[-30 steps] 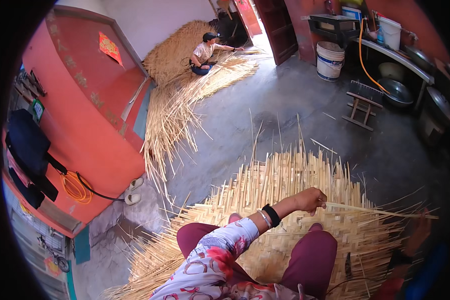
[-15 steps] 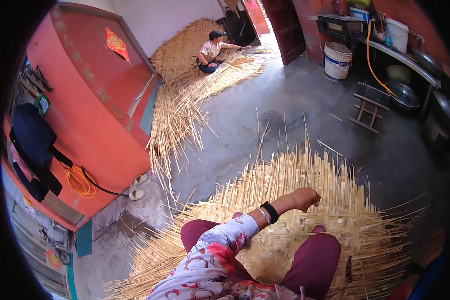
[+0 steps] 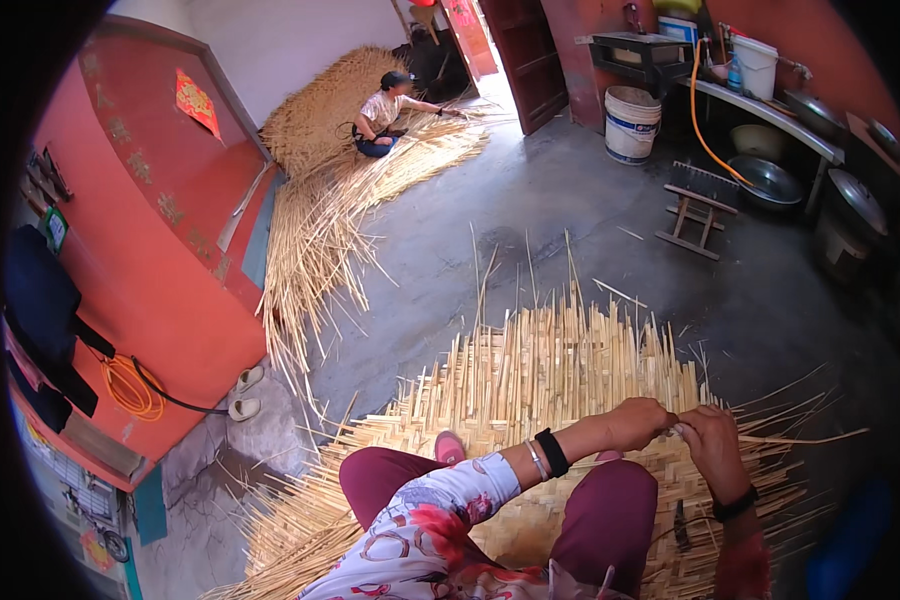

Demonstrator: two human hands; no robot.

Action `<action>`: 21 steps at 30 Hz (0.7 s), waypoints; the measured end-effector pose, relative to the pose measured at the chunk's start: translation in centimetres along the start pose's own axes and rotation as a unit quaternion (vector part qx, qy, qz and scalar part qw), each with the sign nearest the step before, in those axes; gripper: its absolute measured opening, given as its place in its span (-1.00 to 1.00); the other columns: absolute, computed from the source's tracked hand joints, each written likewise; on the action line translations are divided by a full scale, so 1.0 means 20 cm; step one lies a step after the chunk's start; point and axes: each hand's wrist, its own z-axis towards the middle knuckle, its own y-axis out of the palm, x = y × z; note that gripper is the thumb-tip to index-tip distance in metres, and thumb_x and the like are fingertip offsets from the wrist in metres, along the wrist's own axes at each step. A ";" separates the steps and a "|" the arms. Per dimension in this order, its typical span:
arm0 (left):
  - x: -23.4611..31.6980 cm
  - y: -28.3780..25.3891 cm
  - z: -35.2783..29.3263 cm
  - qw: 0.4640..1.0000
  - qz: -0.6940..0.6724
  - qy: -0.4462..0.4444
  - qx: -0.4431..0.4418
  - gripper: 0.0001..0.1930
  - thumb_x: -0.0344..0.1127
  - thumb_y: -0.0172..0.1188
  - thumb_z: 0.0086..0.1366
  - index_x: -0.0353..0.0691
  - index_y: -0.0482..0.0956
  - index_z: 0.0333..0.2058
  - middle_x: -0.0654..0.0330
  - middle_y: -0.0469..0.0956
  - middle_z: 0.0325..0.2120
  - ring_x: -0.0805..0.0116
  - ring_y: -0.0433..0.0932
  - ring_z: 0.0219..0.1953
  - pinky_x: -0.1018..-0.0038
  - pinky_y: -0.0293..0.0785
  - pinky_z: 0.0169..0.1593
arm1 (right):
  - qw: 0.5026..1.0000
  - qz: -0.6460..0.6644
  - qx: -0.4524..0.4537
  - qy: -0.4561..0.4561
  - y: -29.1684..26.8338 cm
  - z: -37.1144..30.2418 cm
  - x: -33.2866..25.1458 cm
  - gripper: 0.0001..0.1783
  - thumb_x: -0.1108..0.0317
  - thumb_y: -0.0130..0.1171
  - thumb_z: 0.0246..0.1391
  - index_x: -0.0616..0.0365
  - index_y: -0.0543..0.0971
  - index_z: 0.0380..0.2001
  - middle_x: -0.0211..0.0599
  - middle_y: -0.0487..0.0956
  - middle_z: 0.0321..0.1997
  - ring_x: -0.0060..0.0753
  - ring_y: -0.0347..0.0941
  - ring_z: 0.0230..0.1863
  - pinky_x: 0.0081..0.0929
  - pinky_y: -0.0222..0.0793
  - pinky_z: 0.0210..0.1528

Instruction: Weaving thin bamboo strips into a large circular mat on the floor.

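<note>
A pale herringbone mat (image 3: 530,385) of flat weaving strips spreads under and around my bent legs, its far and right edges ragged with loose ends. Over its right part my left hand (image 3: 632,425) is closed, pinching at a pale weaving strip. Close against it, fingertips almost meeting, my right hand (image 3: 712,452) is closed too. The bit between the fingertips is mostly hidden. Beyond the right hand the long strip (image 3: 805,440) sticks out past the mat's right edge. Below the right hand a small dark narrow tool (image 3: 680,525) lies on the mat.
At the back another person (image 3: 382,115) sits on a second large mat (image 3: 320,115) with long loose strips. A small wooden stool (image 3: 695,222), a white bucket (image 3: 632,125) and metal basins (image 3: 767,180) stand to the right. Pale shoes (image 3: 245,395) lie by the red wall at left.
My right hand has come in from the dim lower right and met my left hand at the strip. The left hand has shifted slightly right and lower; the view has turned a little right.
</note>
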 end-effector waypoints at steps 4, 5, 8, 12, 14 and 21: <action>-0.05 -0.06 -0.05 0.996 -0.078 -0.044 0.017 -0.89 -0.35 0.13 0.26 -0.28 0.50 -0.38 -0.04 0.55 -0.59 -0.08 0.55 -0.47 0.15 0.41 -0.37 | 1.000 0.021 -0.003 -0.012 -0.01 0.02 0.06 -0.94 0.45 0.23 -0.07 0.20 0.57 -0.54 -0.18 0.52 -0.52 -0.07 0.46 -0.38 -0.22 0.28 -0.27; -0.06 -0.10 -0.08 0.987 -0.138 -0.077 -0.004 -0.85 -0.32 0.13 0.29 -0.29 0.50 -0.39 -0.03 0.56 -0.59 -0.07 0.56 -0.47 0.16 0.41 -0.37 | 0.999 0.047 -0.013 -0.012 0.00 0.03 0.05 -0.92 0.45 0.21 -0.06 0.21 0.56 -0.55 -0.15 0.51 -0.53 -0.04 0.45 -0.40 -0.21 0.29 -0.32; -0.09 -0.28 -0.25 0.990 -0.045 -0.125 0.046 -0.58 -0.13 0.15 0.32 -0.30 0.40 0.02 0.00 0.61 -0.52 0.06 0.61 -0.41 0.24 0.47 -0.23 | 0.998 0.053 -0.003 0.013 0.00 0.05 0.16 -0.90 0.44 0.18 -0.04 0.24 0.54 -0.55 -0.08 0.49 -0.54 0.03 0.45 -0.43 -0.19 0.30 -0.39; -0.57 -0.77 -0.81 0.903 -0.192 -0.277 0.267 -0.28 -0.09 0.22 0.29 -0.38 0.13 0.24 -0.09 0.63 -0.33 0.23 0.66 -0.36 0.38 0.55 -0.25 | 0.993 -0.069 0.088 0.038 -0.02 0.02 0.56 -0.92 0.48 0.17 -0.08 0.30 0.53 -0.52 -0.01 0.48 -0.60 -0.01 0.48 -0.51 -0.22 0.32 -0.45; -0.72 -1.03 -1.08 0.789 -0.270 -0.383 0.397 -0.20 -0.20 0.25 0.27 -0.36 -0.03 0.31 -0.06 0.62 -0.38 0.19 0.66 -0.40 0.41 0.56 -0.40 | 0.984 -0.118 0.103 0.083 -0.08 -0.08 0.82 -0.92 0.48 0.15 -0.10 0.30 0.53 -0.54 -0.03 0.49 -0.60 0.02 0.50 -0.49 -0.21 0.33 -0.44; -0.80 -1.60 -2.09 0.644 -0.241 -0.460 0.562 -0.11 -0.43 0.14 0.29 0.01 -0.36 0.35 0.06 0.55 -0.49 0.31 0.57 -0.58 0.46 0.44 -0.64 | 0.980 -0.136 0.080 0.123 -0.22 -0.34 0.83 -0.91 0.53 0.11 -0.13 0.34 0.44 -0.60 -0.05 0.43 -0.68 -0.16 0.46 -0.60 -0.29 0.33 -0.51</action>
